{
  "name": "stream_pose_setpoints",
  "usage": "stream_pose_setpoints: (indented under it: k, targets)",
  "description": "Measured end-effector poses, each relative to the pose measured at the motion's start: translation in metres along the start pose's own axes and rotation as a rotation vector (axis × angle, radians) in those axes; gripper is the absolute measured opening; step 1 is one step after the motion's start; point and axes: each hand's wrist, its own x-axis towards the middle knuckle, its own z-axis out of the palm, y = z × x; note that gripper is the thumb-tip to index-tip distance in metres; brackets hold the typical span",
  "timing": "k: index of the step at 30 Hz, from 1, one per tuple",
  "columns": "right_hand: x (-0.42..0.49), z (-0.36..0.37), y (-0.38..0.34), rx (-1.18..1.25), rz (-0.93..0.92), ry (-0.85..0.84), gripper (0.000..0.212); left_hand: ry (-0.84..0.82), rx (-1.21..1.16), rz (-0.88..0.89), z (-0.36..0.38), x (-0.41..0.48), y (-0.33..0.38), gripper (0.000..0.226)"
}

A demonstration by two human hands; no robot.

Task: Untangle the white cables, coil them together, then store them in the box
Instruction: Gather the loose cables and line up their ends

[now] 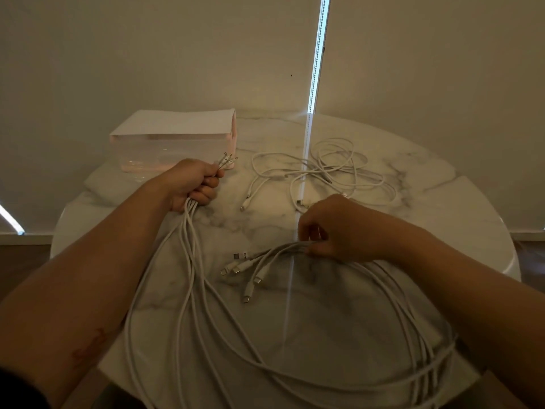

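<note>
My left hand [194, 184] grips one end of a bundle of several white cables [206, 305], their plugs sticking out above my fist. The bundle loops down off the table's near edge and back up to my right hand [333, 228], which pinches the other end. That end's plugs [244, 270] fan out on the table left of my right hand. A second heap of tangled white cables [330, 169] lies loose beyond my right hand. The clear box [174, 143] with a pale pink rim stands at the back left, just behind my left hand.
A round white marble table [427, 184] carries everything, its edge curving close on the right and near side. Closed blinds hang behind, with a bright slit of light [317, 60] between them. Wooden floor shows at the far right.
</note>
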Motion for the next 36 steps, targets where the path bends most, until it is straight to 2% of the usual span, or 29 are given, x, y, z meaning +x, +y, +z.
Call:
stream_pose_setpoints:
  k: [4,11,16,20,24,27,29,31,33,34,36]
  targets:
    - [0.005,-0.003,-0.005,-0.009,0.037,-0.066,0.008,0.012,0.001,0.01,0.0,-0.001,0.0,0.03]
    - [-0.012,-0.014,0.007,-0.086,0.243,-0.19,0.032,0.011,0.012,0.017,0.0,0.0,0.0,0.03]
    - [-0.011,-0.006,-0.003,-0.077,0.203,-0.175,0.025,0.02,0.011,0.022,0.001,0.0,-0.001,0.03]
    - [-0.011,-0.005,0.0,-0.08,0.201,-0.133,0.04,0.036,-0.001,0.028,0.003,-0.001,-0.002,0.03]
    - [-0.006,-0.003,0.006,-0.245,0.084,-0.098,0.023,0.043,-0.001,0.034,0.005,-0.002,-0.001,0.03]
    - [-0.005,-0.008,0.012,-0.164,0.034,-0.101,0.018,0.045,-0.003,0.033,0.004,-0.002,-0.001,0.029]
    - [-0.004,-0.016,0.017,-0.074,0.04,-0.121,0.023,0.05,-0.006,0.031,0.004,-0.002,-0.001,0.029]
    - [0.002,-0.02,0.03,-0.016,0.091,-0.026,0.024,0.049,-0.003,0.035,0.004,-0.002,-0.001,0.029]
    - [0.01,-0.017,0.05,-0.049,0.195,0.114,0.034,0.046,0.002,0.04,0.004,-0.002,-0.001,0.029]
    - [0.013,-0.013,0.06,-0.089,0.261,0.142,0.047,0.046,0.004,0.041,0.004,-0.002,-0.001,0.029]
    - [0.018,-0.007,0.077,-0.116,0.401,0.085,0.078,0.047,0.008,0.043,0.003,-0.002,-0.001,0.028]
